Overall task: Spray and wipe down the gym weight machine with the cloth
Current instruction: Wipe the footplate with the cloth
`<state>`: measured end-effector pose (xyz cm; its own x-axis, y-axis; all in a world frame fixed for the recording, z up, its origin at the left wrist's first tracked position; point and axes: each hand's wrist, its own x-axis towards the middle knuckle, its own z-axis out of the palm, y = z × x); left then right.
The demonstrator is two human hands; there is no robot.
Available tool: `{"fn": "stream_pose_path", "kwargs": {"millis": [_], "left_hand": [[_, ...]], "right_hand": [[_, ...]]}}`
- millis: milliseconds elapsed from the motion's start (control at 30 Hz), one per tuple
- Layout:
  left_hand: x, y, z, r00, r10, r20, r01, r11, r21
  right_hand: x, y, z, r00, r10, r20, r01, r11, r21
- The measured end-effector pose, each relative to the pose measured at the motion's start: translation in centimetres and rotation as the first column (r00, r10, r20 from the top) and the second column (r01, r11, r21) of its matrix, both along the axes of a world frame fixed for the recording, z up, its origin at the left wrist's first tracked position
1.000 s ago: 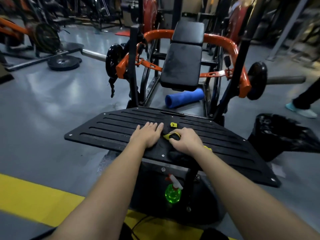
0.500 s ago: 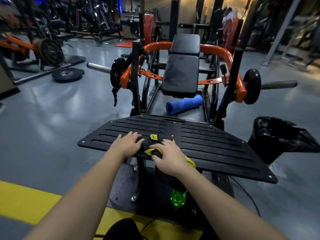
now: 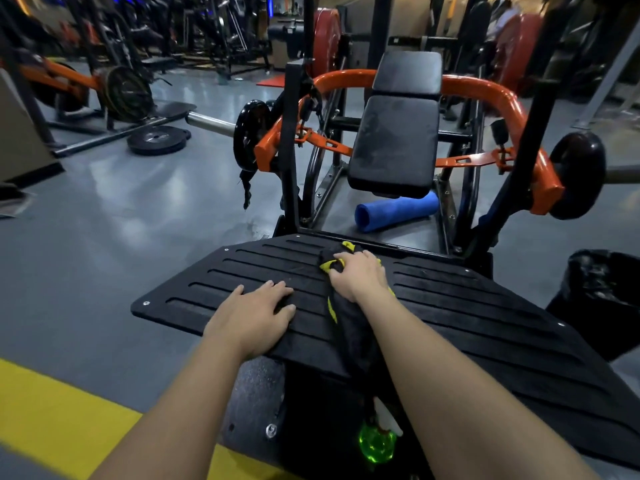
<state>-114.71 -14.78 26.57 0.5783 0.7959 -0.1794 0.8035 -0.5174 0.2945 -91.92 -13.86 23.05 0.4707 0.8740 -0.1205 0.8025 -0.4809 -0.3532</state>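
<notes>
The weight machine's black ribbed footplate (image 3: 467, 306) spreads across the middle of the view. My right hand (image 3: 358, 277) grips a bunched black cloth with yellow trim (image 3: 337, 259) near the plate's far edge; the cloth's tail trails back under my forearm. Flat on the plate's near left part rests my left hand (image 3: 258, 308), fingers spread. A green spray bottle (image 3: 376, 445) with a white nozzle stands on the floor under the plate, partly hidden by my right arm. Beyond the plate are the black padded seat (image 3: 394, 147) and the orange frame (image 3: 485, 90).
A rolled blue mat (image 3: 394, 213) lies under the seat. A black bin bag (image 3: 602, 289) stands at the right. Loose weight plates (image 3: 157, 140) lie on the grey floor at the left, by another machine. A yellow stripe (image 3: 52, 410) runs along the floor near me.
My right hand has pushed the cloth forward across the plate, from the near edge to the far edge. My left hand stayed flat on the plate. The camera has moved closer.
</notes>
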Motion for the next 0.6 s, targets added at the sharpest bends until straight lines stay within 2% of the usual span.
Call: {"fn": "stream_pose_path", "kwargs": {"millis": [233, 333, 600], "left_hand": [[0.1, -1.0, 0.5, 0.995, 0.049, 0.092, -0.058, 0.994, 0.097], [0.1, -1.0, 0.7, 0.993, 0.065, 0.1, -0.074, 0.994, 0.085], [-0.2, -1.6, 1.3, 0.991, 0.1, 0.089, -0.103, 0.994, 0.03]], "right_hand": [[5.6, 6.2, -1.8, 0.991, -0.132, 0.021, 0.133, 0.99, -0.053], [5.7, 7.2, -1.9, 0.988, -0.148, 0.035, 0.151, 0.984, -0.097], [3.8, 1.1, -0.5, 0.995, -0.07, 0.077, 0.075, 0.994, -0.074]]}}
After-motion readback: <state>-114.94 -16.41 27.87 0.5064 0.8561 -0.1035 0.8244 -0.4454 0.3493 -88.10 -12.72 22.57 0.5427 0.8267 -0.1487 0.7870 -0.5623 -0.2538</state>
